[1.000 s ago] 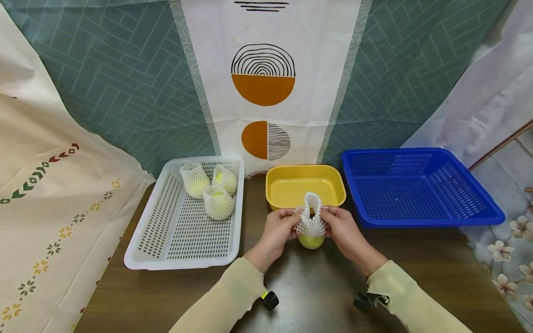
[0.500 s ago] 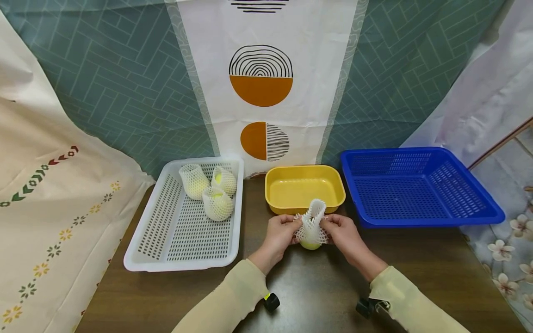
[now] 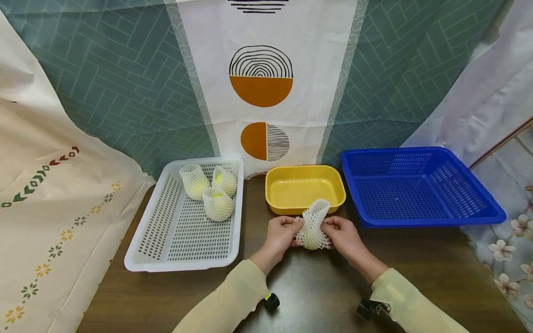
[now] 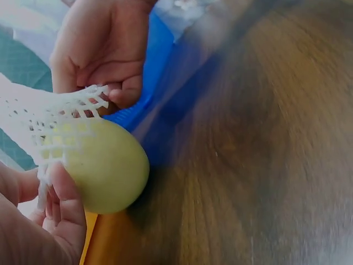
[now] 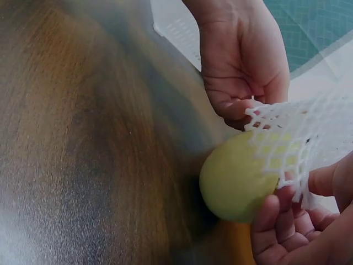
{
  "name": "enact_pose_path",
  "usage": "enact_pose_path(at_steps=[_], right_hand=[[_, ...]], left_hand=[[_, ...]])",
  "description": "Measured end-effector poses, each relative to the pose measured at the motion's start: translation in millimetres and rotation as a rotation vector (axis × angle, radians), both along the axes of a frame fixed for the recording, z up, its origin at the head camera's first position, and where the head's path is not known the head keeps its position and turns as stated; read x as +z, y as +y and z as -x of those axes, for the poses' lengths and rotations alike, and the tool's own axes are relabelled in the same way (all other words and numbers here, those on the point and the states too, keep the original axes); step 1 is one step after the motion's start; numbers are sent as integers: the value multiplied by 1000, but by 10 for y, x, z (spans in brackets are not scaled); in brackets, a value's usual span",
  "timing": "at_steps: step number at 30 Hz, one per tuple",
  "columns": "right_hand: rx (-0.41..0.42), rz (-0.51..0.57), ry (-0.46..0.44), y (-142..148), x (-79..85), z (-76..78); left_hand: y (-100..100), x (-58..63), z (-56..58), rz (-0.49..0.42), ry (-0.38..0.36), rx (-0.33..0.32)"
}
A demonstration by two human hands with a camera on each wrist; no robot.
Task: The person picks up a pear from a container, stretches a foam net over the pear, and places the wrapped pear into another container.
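Note:
A white foam fruit net [image 3: 315, 219] covers the upper part of a round yellow-green fruit [image 4: 113, 168] that sits on the brown table. In the head view, the fruit hardly shows below the net's lower edge; both wrist views show its smooth lower part bare. My left hand [image 3: 280, 236] pinches the net's edge on the left side between thumb and fingers. On the opposite side, my right hand [image 3: 343, 235] pinches the same edge. The net's free end stands up, narrowed and leaning a little right. The fruit's top is hidden inside the net.
To the left stands a white perforated basket [image 3: 179, 265] with three netted fruits [image 3: 218, 206] in it. A yellow plastic tub [image 3: 306, 171] is just behind the hands. At the right is a blue perforated basket [image 3: 424, 187].
Both hands have moved slightly toward the person, drawing the net farther down over the fruit. Less bare fruit shows in the head view, and the net's upright end has narrowed and tilted right.

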State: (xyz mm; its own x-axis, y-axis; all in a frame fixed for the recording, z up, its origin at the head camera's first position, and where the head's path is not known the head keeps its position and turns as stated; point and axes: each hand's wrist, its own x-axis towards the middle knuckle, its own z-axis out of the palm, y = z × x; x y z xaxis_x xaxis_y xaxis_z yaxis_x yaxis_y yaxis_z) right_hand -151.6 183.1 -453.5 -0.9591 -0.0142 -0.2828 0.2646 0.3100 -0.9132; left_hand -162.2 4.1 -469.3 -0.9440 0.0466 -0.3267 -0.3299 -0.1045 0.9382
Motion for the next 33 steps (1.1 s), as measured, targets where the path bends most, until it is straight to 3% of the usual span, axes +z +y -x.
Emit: enact_pose_path(at_steps=[5, 12, 16, 21, 27, 33], right_hand=[[13, -30, -10, 36, -13, 7], [15, -108, 37, 61, -14, 1], [19, -136, 105, 91, 17, 1], [68, -173, 238, 151, 98, 10], [142, -278, 340, 180, 111, -22], [225, -293, 355, 134, 124, -101]], left_hand=[[-13, -39, -2, 92, 91, 5], [-42, -15, -26, 350, 263, 27], [-89, 47, -61, 376, 348, -14], [-192, 120, -87, 352, 452, -135], [-265, 165, -81, 364, 458, -262], [-221, 157, -84, 387, 460, -299]])
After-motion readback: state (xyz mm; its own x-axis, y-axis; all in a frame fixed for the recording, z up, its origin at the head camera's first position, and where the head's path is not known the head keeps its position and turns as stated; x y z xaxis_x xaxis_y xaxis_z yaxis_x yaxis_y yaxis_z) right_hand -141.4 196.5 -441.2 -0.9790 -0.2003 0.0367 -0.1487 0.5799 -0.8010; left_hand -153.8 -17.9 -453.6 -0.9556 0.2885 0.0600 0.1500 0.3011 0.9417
